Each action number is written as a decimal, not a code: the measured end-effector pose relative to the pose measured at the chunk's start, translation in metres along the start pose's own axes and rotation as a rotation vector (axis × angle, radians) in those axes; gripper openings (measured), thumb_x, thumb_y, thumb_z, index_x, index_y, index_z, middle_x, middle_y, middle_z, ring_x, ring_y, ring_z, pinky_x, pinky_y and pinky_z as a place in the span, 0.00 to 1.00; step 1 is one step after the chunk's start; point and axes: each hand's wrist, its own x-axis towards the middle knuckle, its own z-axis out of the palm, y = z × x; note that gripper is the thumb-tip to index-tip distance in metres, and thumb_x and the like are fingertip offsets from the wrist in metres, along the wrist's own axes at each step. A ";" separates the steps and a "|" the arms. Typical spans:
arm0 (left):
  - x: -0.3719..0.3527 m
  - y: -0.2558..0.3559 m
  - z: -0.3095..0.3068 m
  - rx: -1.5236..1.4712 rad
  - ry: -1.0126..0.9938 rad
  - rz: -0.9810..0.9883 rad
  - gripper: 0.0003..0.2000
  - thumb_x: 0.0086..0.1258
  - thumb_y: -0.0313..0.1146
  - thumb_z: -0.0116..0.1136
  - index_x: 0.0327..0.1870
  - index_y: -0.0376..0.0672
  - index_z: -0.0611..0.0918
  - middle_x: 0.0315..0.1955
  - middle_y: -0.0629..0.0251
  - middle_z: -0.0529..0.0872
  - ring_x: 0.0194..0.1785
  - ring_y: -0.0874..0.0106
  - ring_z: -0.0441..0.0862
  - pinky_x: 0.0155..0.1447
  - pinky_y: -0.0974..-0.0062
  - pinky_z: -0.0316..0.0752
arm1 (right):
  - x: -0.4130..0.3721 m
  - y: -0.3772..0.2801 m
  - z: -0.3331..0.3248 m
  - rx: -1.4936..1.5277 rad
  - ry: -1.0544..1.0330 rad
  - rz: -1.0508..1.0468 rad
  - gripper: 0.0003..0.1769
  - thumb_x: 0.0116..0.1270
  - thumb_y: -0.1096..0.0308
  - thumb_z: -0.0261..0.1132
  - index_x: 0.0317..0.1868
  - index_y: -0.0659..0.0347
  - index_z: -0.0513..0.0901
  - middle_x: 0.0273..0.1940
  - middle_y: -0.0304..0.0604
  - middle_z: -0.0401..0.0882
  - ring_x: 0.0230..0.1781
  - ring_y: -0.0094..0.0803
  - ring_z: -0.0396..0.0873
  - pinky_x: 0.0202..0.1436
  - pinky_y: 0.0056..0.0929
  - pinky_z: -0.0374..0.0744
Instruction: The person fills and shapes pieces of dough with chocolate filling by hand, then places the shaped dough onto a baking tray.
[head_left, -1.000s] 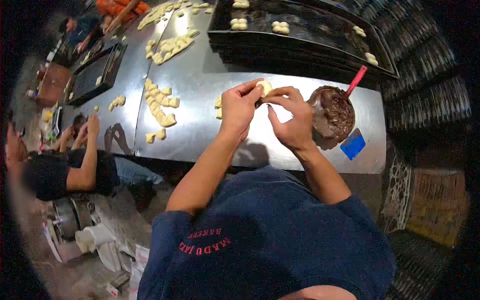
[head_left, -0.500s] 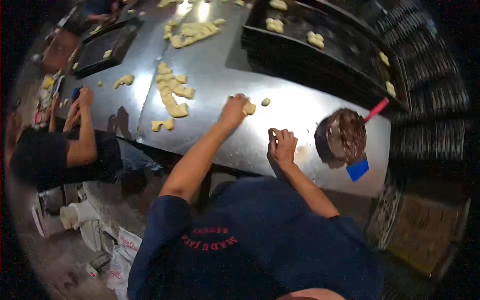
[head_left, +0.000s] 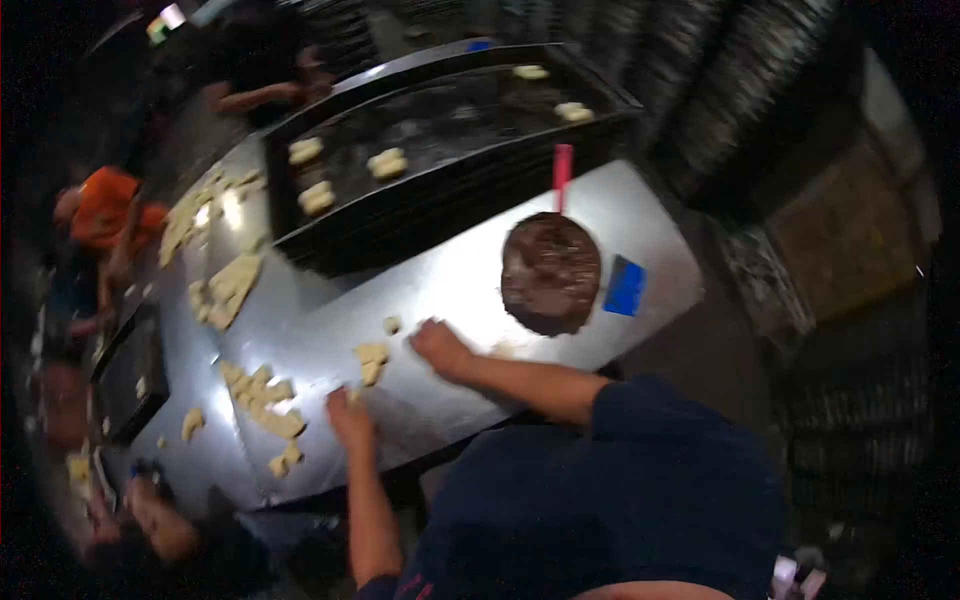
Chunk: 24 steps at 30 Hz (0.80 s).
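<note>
My left hand (head_left: 350, 418) is closed just above the steel table, with a bit of pale dough (head_left: 353, 397) showing at its fingertips. Just beyond it lies a torn lump of dough (head_left: 371, 362), apart from the fingers. My right hand (head_left: 440, 348) is curled into a fist to the right of that lump; whatever is inside it is hidden. Close to its knuckles a small dough ball (head_left: 391, 325) sits on the metal. Further left is a long strip of dough pieces (head_left: 262, 398). Motion blurs the whole view.
A round container of brown chocolate-like paste (head_left: 550, 275) stands on the right, a pink handle (head_left: 563, 178) behind it and a blue scraper (head_left: 625, 286) beside it. Deep black trays (head_left: 440, 165) holding shaped dough line the back. Other people work at the left.
My view has swung round, shifting everything in the picture. My left hand has come away from the dough lump it was touching. My right hand, loosely curled before, is now closed near the ball.
</note>
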 end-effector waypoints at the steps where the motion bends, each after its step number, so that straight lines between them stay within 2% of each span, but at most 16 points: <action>1: -0.007 -0.005 0.005 0.203 0.000 0.098 0.17 0.62 0.30 0.64 0.52 0.36 0.82 0.50 0.49 0.81 0.57 0.55 0.76 0.60 0.57 0.72 | 0.004 0.019 -0.021 0.215 0.077 0.041 0.08 0.64 0.71 0.57 0.37 0.69 0.76 0.36 0.58 0.74 0.41 0.49 0.73 0.46 0.44 0.73; 2: -0.012 0.006 -0.001 0.208 -0.022 0.050 0.14 0.60 0.29 0.65 0.48 0.38 0.84 0.55 0.49 0.79 0.62 0.53 0.71 0.64 0.54 0.69 | 0.007 0.011 -0.052 0.890 0.118 0.695 0.06 0.65 0.74 0.54 0.33 0.69 0.76 0.32 0.60 0.73 0.36 0.50 0.73 0.41 0.45 0.72; 3: -0.023 0.020 -0.003 0.212 0.115 0.025 0.12 0.60 0.29 0.65 0.45 0.40 0.86 0.57 0.52 0.78 0.61 0.52 0.72 0.63 0.56 0.70 | -0.009 0.018 -0.069 0.446 0.070 0.340 0.06 0.65 0.73 0.56 0.33 0.66 0.78 0.28 0.57 0.71 0.31 0.49 0.72 0.38 0.47 0.71; 4: -0.029 0.019 -0.004 0.157 0.155 0.041 0.12 0.60 0.28 0.64 0.46 0.40 0.85 0.56 0.53 0.78 0.60 0.52 0.72 0.62 0.56 0.70 | -0.026 0.010 -0.088 0.128 0.205 0.119 0.05 0.62 0.74 0.60 0.37 0.63 0.80 0.27 0.52 0.69 0.31 0.49 0.70 0.38 0.46 0.71; 5: -0.034 0.017 0.000 0.093 0.195 0.057 0.12 0.60 0.27 0.64 0.46 0.40 0.85 0.55 0.54 0.79 0.59 0.51 0.73 0.62 0.56 0.71 | -0.043 -0.004 -0.095 0.154 0.254 0.136 0.09 0.57 0.74 0.65 0.40 0.60 0.81 0.30 0.49 0.69 0.34 0.47 0.70 0.39 0.46 0.71; 6: -0.035 0.020 0.005 0.103 0.238 0.020 0.12 0.60 0.27 0.64 0.46 0.40 0.85 0.55 0.54 0.79 0.59 0.51 0.73 0.62 0.56 0.71 | -0.058 -0.008 -0.087 0.167 0.188 0.109 0.12 0.56 0.73 0.66 0.42 0.58 0.81 0.35 0.50 0.70 0.39 0.47 0.70 0.42 0.45 0.71; 8: -0.034 0.027 0.011 0.040 0.058 0.142 0.14 0.61 0.27 0.63 0.49 0.38 0.84 0.49 0.52 0.79 0.55 0.52 0.73 0.59 0.58 0.71 | -0.052 -0.034 -0.080 0.196 0.142 0.013 0.13 0.57 0.73 0.66 0.43 0.58 0.79 0.38 0.51 0.69 0.41 0.47 0.70 0.45 0.45 0.71; 10: -0.026 0.037 0.009 0.024 0.058 0.104 0.14 0.60 0.25 0.62 0.49 0.38 0.83 0.46 0.53 0.79 0.53 0.52 0.74 0.57 0.57 0.71 | -0.023 -0.041 -0.073 0.182 0.125 -0.004 0.09 0.56 0.75 0.64 0.38 0.60 0.77 0.37 0.51 0.69 0.40 0.47 0.70 0.45 0.45 0.71; 12: -0.023 0.052 0.002 0.001 0.029 0.067 0.15 0.60 0.24 0.61 0.49 0.38 0.82 0.44 0.53 0.80 0.52 0.52 0.75 0.56 0.57 0.72 | -0.004 -0.004 -0.061 0.147 0.115 0.015 0.07 0.57 0.76 0.63 0.37 0.61 0.76 0.35 0.51 0.70 0.39 0.48 0.70 0.44 0.44 0.71; 14: -0.023 0.051 -0.021 -0.136 0.049 0.022 0.15 0.61 0.22 0.59 0.51 0.37 0.82 0.45 0.52 0.79 0.52 0.53 0.75 0.57 0.58 0.72 | -0.020 0.003 -0.088 0.159 0.263 0.133 0.07 0.57 0.76 0.63 0.37 0.62 0.77 0.34 0.51 0.71 0.39 0.48 0.70 0.44 0.45 0.71; 15: -0.023 0.041 -0.023 -0.135 0.035 0.020 0.15 0.61 0.22 0.59 0.51 0.37 0.82 0.45 0.52 0.79 0.52 0.53 0.75 0.57 0.58 0.72 | -0.040 0.001 -0.090 0.116 0.222 0.129 0.09 0.56 0.77 0.64 0.38 0.61 0.77 0.35 0.51 0.71 0.39 0.49 0.70 0.44 0.46 0.72; 18: -0.034 0.017 -0.019 0.020 0.037 0.077 0.15 0.62 0.24 0.60 0.51 0.36 0.82 0.47 0.52 0.80 0.52 0.52 0.74 0.58 0.58 0.72 | -0.058 -0.026 -0.078 0.204 0.192 0.037 0.12 0.53 0.76 0.68 0.38 0.62 0.76 0.36 0.52 0.70 0.42 0.50 0.72 0.46 0.45 0.73; 19: -0.034 0.005 -0.008 0.059 0.085 0.137 0.15 0.62 0.26 0.61 0.51 0.38 0.82 0.50 0.52 0.81 0.55 0.52 0.74 0.60 0.58 0.71 | -0.047 -0.029 -0.070 0.197 0.142 0.001 0.13 0.53 0.74 0.69 0.38 0.62 0.76 0.37 0.52 0.72 0.43 0.50 0.73 0.48 0.45 0.74; 20: -0.032 0.006 -0.010 0.110 0.047 0.175 0.14 0.63 0.27 0.61 0.50 0.39 0.83 0.52 0.53 0.80 0.57 0.51 0.73 0.62 0.58 0.70 | -0.030 -0.030 -0.067 0.199 0.119 0.015 0.12 0.54 0.74 0.69 0.38 0.63 0.77 0.37 0.52 0.73 0.42 0.51 0.73 0.48 0.45 0.75; 22: -0.032 0.017 -0.022 0.201 0.160 0.256 0.13 0.62 0.28 0.63 0.48 0.40 0.84 0.54 0.53 0.78 0.57 0.51 0.72 0.61 0.56 0.70 | -0.010 -0.004 -0.066 0.176 0.218 0.091 0.07 0.57 0.74 0.67 0.35 0.64 0.78 0.36 0.53 0.75 0.39 0.50 0.74 0.43 0.44 0.76; 24: -0.038 0.006 -0.017 0.093 0.073 0.106 0.13 0.62 0.27 0.63 0.48 0.40 0.84 0.54 0.52 0.77 0.57 0.51 0.72 0.59 0.56 0.71 | -0.045 0.017 -0.058 0.168 0.371 0.176 0.06 0.56 0.76 0.68 0.32 0.64 0.78 0.36 0.52 0.75 0.39 0.49 0.74 0.42 0.44 0.76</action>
